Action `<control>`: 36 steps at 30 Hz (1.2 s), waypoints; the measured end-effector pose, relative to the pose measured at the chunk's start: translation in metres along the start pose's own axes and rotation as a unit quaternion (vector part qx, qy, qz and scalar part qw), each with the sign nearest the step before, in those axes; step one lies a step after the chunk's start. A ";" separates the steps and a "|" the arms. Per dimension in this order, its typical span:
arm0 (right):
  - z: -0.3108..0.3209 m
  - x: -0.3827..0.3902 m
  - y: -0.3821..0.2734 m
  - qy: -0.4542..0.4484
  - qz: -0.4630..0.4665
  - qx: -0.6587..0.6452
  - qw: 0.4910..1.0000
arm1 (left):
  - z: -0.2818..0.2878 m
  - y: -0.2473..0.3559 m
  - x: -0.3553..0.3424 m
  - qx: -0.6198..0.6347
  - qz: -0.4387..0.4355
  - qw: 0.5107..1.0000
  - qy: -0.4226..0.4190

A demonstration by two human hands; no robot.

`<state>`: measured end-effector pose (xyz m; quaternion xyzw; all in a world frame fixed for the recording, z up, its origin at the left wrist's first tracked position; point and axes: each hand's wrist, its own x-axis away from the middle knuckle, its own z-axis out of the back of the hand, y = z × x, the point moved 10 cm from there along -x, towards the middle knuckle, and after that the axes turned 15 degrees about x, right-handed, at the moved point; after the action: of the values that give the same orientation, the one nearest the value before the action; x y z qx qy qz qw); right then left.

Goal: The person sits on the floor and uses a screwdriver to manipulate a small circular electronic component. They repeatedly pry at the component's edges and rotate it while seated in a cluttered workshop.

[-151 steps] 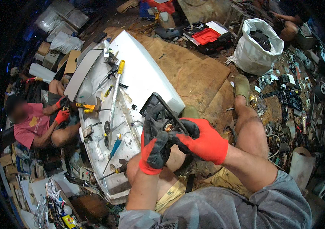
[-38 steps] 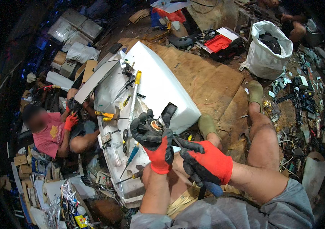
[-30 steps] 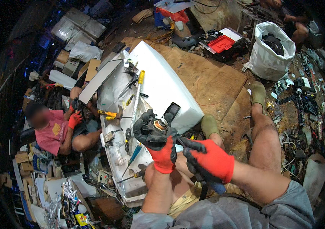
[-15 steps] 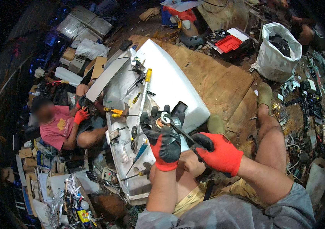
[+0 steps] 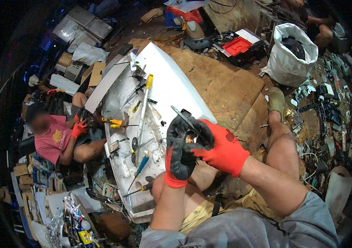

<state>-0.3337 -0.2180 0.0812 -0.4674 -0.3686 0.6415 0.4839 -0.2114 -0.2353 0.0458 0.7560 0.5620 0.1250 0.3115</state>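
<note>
Both my hands wear red gloves with black palms and meet over the near right edge of a white, tub-like panel [image 5: 180, 89]. My left hand [image 5: 178, 151] is closed around a small round part with a copper-coloured middle [image 5: 190, 139], mostly hidden by fingers. Against it presses my right hand [image 5: 221, 146], its thumb and fingers at the part. A slim grey metal tool [image 5: 180, 110] sticks out of the right hand, its tip up and to the left; its exact kind is hidden. A blue screwdriver [image 5: 142, 164] and a yellow-handled tool [image 5: 148, 82] lie on the panel.
At the left a co-worker [image 5: 56, 138] in red gloves sits holding a flat grey panel [image 5: 106, 87]. A white sack [image 5: 289, 62] stands far right, near a red-and-black toolbox [image 5: 238, 46]. Brown board [image 5: 233, 91] covers ground beyond the panel; scrap [image 5: 324, 111] litters the right.
My right hand has moved left and up against my left hand. The tool now points up and left past the round part, instead of reaching into it. The whole view has shifted slightly.
</note>
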 end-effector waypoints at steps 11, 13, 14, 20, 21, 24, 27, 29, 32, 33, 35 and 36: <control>-0.008 0.017 0.014 -0.120 -0.176 -0.212 0.954 | -0.011 -0.015 0.007 0.023 0.117 0.992 -0.033; -0.011 0.021 0.023 -0.121 -0.202 -0.241 0.942 | -0.015 -0.015 0.006 0.051 0.117 0.991 -0.030; -0.014 0.023 0.028 -0.120 -0.219 -0.256 0.934 | -0.015 -0.017 0.006 0.065 0.119 0.990 -0.027; -0.005 0.016 -0.004 -0.063 0.092 0.221 0.969 | 0.026 -0.020 0.008 -0.028 0.169 0.983 0.063; -0.009 0.016 0.007 -0.099 0.037 0.240 0.965 | 0.027 -0.019 0.007 -0.061 0.161 0.984 0.045; -0.014 0.014 0.004 -0.075 0.016 0.304 0.950 | 0.037 -0.015 0.007 -0.024 0.099 0.992 0.067; -0.010 0.010 0.004 -0.045 0.036 0.278 0.959 | 0.037 -0.015 0.005 -0.046 0.114 0.992 0.042; -0.011 0.011 0.007 -0.048 0.025 0.254 0.966 | 0.030 -0.014 0.001 -0.041 0.121 0.991 0.050; -0.017 0.013 0.018 -0.087 -0.029 0.230 0.969 | 0.028 -0.014 0.004 -0.084 0.110 0.990 0.037; -0.016 0.012 0.021 -0.085 -0.043 0.220 0.971 | 0.025 -0.016 0.004 -0.085 0.136 0.986 0.036; -0.015 0.011 0.026 -0.103 -0.074 0.210 0.970 | 0.029 -0.013 0.002 -0.111 0.092 0.989 0.044; -0.016 0.010 0.028 -0.124 -0.091 0.209 0.966 | 0.031 -0.010 0.002 -0.126 0.069 0.988 0.048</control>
<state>-0.3268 -0.2149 0.0484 -0.2379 -0.3244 0.7104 0.5774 -0.2017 -0.2423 0.0152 0.7409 0.5025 0.2519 0.3677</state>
